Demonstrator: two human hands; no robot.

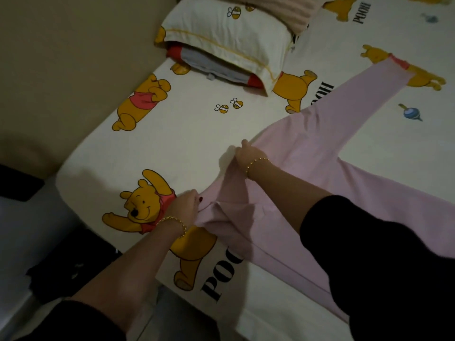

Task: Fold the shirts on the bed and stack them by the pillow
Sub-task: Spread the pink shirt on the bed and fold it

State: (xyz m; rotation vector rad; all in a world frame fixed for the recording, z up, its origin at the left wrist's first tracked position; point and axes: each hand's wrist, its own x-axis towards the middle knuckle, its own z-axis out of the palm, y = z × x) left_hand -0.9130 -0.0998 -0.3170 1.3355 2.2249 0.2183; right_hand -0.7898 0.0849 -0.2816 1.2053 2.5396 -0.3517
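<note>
Grips the pink shirt [307, 143], spread on the bear-printed bed [187, 134], at its bunched near edge: left hand [187, 205] grip clamped on cloth, right hand [246, 155] grip pinching a raised fold. Reads "POOH" in black beside the shirt. Shows a pillow [229, 33] beyond, over a red-and-grey folded garment [214, 64].

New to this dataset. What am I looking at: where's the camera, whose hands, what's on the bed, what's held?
No robot: a person works with bare hands, filmed by one wide-angle camera on their head, looking down. The surface is a bed with a cartoon-bear sheet. A pink long-sleeved shirt lies spread on it. The left hand and right hand both grip bunched fabric at one end. A pillow sits at the far end, something red and grey tucked under it.
</note>
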